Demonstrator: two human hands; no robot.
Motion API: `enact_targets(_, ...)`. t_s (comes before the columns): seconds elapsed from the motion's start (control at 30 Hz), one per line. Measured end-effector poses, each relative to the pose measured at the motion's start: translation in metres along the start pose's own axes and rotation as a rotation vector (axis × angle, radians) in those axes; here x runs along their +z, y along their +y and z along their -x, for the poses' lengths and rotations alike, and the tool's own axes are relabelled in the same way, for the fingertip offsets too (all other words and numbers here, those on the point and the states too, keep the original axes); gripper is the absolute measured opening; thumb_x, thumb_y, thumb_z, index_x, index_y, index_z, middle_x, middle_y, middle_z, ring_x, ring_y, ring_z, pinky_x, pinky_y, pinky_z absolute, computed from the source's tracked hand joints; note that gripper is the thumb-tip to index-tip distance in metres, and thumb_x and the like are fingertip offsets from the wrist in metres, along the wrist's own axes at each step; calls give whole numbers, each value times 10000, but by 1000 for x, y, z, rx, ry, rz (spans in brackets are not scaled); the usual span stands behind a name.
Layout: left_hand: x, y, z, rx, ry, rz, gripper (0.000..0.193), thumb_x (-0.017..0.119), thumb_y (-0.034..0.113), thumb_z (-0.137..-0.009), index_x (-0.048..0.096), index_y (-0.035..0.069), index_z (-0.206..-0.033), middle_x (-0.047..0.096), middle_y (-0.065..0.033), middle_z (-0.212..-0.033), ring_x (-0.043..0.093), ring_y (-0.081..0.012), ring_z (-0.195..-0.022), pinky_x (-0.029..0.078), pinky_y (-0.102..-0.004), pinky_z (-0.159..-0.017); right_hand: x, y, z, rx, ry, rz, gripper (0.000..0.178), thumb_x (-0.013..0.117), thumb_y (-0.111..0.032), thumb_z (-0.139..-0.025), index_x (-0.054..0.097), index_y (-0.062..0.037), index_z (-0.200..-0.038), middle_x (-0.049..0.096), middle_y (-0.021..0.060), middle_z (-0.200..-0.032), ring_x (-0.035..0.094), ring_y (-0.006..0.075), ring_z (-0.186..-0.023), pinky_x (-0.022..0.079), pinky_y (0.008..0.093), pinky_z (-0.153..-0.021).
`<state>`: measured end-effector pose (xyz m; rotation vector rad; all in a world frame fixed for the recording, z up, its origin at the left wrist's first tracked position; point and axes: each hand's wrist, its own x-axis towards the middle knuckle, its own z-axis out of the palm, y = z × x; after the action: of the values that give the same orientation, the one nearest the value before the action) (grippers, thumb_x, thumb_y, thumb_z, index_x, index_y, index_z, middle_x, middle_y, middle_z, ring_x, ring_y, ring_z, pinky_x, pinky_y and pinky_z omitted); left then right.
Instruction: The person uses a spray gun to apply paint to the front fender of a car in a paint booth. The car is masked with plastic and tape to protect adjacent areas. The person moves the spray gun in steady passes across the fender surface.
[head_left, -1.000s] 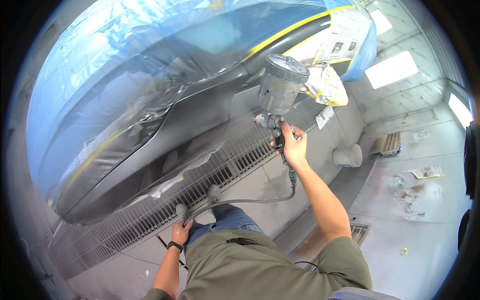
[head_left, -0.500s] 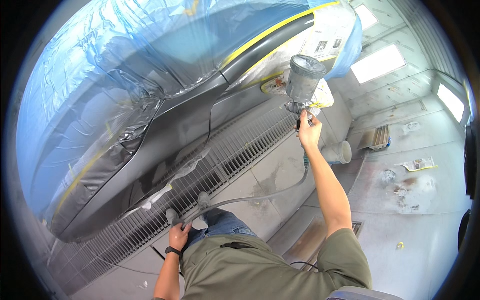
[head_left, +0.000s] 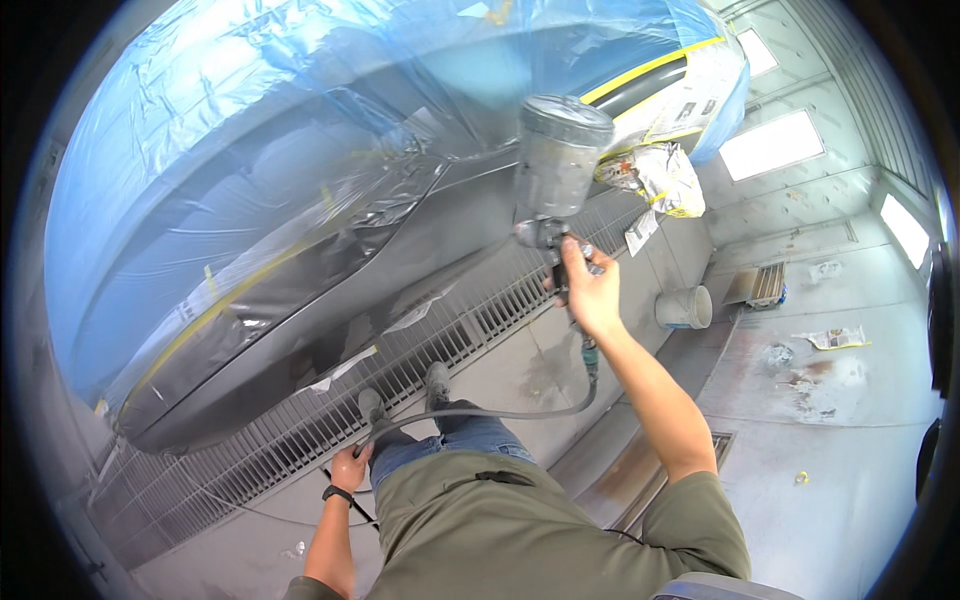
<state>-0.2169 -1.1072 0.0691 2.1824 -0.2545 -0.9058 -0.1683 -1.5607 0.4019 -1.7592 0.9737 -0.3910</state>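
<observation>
My right hand (head_left: 592,290) is wrapped round the handle of a paint spray gun (head_left: 560,190), held out in front of me with its cup uppermost. From the gun's base a dark air hose (head_left: 500,411) hangs in a curve back to my left hand (head_left: 349,466). That hand, low by my left hip, is closed on the hose. Beyond the gun stands a dark grey car body panel (head_left: 400,260), bordered by blue masking film (head_left: 250,130) and yellow tape. The gun covers part of the panel from view.
A slatted floor grate (head_left: 480,325) runs alongside the car, with my shoes on its edge. A bucket (head_left: 684,307) stands to the right by the wall. The wheel (head_left: 665,178) is wrapped in masking material. Torn paper (head_left: 838,338) sticks to the wall.
My right hand has brought the spray gun left and closer to me. The view has shifted along the car. My left hand still grips the hose.
</observation>
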Motion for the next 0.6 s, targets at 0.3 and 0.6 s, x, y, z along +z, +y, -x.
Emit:
enact_targets(0.3, -19, -88, 27, -147, -32, 49, 681, 615, 663, -894, 718, 4, -756, 657, -181, -669, 647, -358, -673, 499, -411, -654, 130, -62, 78, -9, -506, -96, 456, 612, -271, -1020, 571, 31, -1359, 681, 19, -896, 658, 56, -717, 491, 187, -496)
enact_targets(0.6, -5, -69, 19, -227, -18, 76, 707, 587, 703, -893, 727, 20, -774, 673, -169, -683, 679, -303, -711, 514, -399, -695, 180, -62, 77, -92, -843, -117, 362, 645, -230, -999, 658, 35, -1246, 640, -25, -814, 539, 36, -722, 469, 234, -633)
